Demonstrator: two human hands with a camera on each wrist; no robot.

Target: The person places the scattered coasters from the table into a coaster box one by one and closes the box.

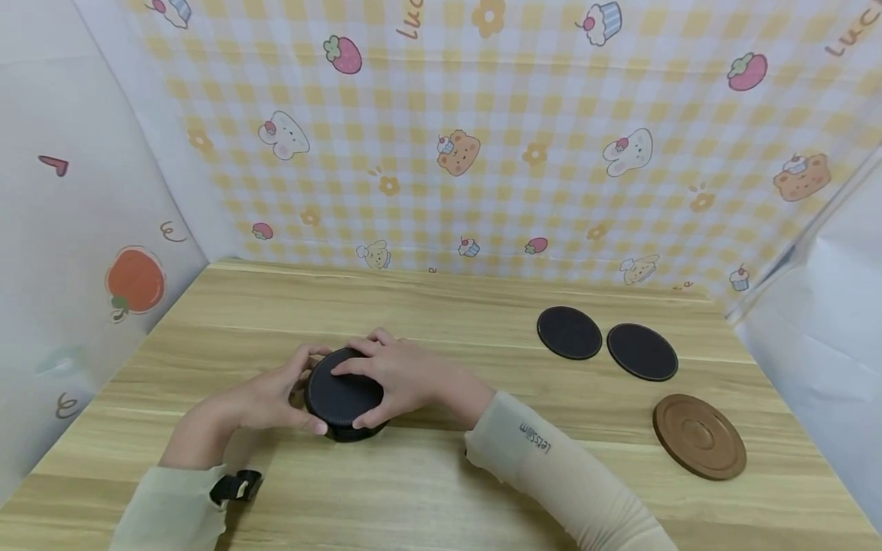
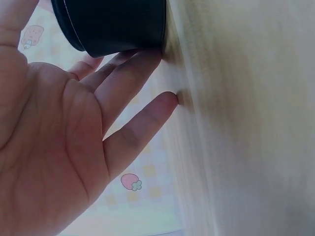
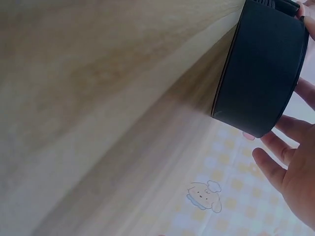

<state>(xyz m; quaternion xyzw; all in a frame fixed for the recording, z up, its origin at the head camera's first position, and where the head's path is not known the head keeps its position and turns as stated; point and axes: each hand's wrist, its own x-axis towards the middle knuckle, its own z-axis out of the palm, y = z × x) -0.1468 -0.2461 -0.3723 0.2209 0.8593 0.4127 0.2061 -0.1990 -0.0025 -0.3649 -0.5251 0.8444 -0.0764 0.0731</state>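
Observation:
Left of the table's middle stands a round black coaster holder [image 1: 353,435], its dark curved wall [image 3: 261,69] seen from the side in the right wrist view. A black coaster [image 1: 331,396] with a stitched rim lies across its top. My left hand [image 1: 265,399] grips the holder from the left, thumb at the near side and fingers behind; the little finger rests on the table in the left wrist view. From the right, my right hand [image 1: 406,375] holds the coaster by its edge, thumb near and fingers far, index finger on its face. Inside the holder is mostly hidden.
Two black coasters [image 1: 569,333] [image 1: 642,351] lie flat side by side at the back right. Nearer, at the right, lies a brown round wooden coaster [image 1: 699,436] with a ringed centre. A patterned cloth wall [image 1: 441,207] closes off the table's back edge.

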